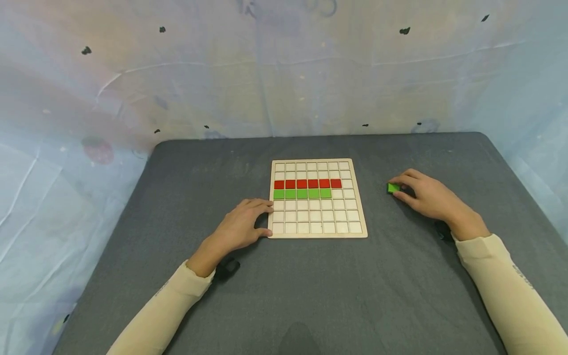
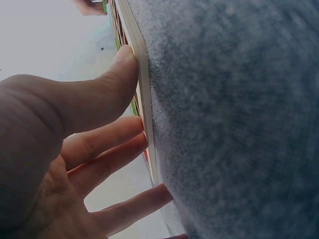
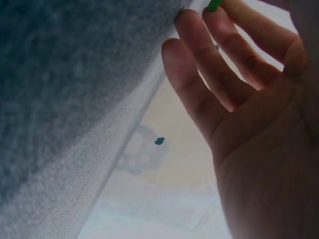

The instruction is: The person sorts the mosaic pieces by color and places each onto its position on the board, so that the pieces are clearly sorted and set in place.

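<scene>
A wooden grid board point(image 1: 316, 233) lies flat on the grey table, with a row of red tiles point(image 1: 312, 184) directly above a row of green tiles point(image 1: 302, 194). My left hand point(image 1: 239, 224) rests at the board's left edge, the thumb near its lower corner and the fingertips farther up. In the left wrist view that thumb point(image 2: 122, 74) touches the pale rim, the fingers nearly straight. Off to the board's right, my right hand point(image 1: 428, 195) pinches a green tile point(image 1: 393, 188) between thumb and fingers, low over the table. Only a sliver of this tile point(image 3: 214, 5) shows in the right wrist view.
The grey cloth-covered table point(image 1: 319, 296) extends on all sides of the board. A pale patterned sheet point(image 1: 284, 74) with small dark marks hangs behind its back edge and down both sides. Dark wrist devices point(image 1: 228, 267) sit under both wrists.
</scene>
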The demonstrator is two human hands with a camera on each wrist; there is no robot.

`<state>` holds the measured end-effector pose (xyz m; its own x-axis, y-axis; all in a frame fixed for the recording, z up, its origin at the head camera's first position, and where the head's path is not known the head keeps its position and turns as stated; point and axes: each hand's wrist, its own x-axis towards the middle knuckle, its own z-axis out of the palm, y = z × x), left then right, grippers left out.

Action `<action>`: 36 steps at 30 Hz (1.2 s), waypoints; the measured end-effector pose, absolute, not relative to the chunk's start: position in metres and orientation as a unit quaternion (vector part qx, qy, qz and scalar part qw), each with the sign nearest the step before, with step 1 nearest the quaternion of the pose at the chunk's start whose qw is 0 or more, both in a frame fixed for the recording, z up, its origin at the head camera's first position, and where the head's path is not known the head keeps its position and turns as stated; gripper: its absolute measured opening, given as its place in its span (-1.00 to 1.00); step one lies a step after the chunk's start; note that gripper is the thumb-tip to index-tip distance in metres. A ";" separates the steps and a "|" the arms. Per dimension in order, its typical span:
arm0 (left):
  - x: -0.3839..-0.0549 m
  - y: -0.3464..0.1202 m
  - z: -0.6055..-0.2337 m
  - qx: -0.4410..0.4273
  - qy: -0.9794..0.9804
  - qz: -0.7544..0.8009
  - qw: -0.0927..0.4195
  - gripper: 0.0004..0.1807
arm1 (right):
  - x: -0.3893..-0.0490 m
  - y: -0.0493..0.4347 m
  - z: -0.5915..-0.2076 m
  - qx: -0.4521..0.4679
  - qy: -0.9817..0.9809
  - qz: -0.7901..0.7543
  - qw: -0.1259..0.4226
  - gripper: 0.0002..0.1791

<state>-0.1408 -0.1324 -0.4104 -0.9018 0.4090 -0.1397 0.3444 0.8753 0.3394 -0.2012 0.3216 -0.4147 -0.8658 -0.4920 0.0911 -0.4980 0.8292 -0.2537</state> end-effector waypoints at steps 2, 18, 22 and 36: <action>-0.141 -0.132 -0.411 0.194 0.963 0.155 0.106 -0.34 | -0.201 0.321 -0.414 0.257 -0.957 0.136 0.007 -0.64; -0.140 -0.134 -0.410 0.192 0.963 0.157 0.110 -0.35 | -0.207 0.315 -0.415 0.265 -0.955 0.131 -0.004 -0.65; -0.140 -0.132 -0.409 0.192 0.962 0.160 0.111 -0.35 | -0.209 0.311 -0.414 0.278 -0.952 0.126 -0.002 -0.65; -0.138 -0.133 -0.410 0.193 0.963 0.154 0.104 -0.34 | -0.216 0.289 -0.415 0.295 -0.946 0.137 -0.008 -0.65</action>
<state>-0.1383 -0.1329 -0.4102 -0.9040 0.4035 -0.1414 0.3392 0.8782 0.3372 -0.2164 0.2886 -0.4149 -0.8262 -0.5594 0.0667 -0.5552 0.7886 -0.2643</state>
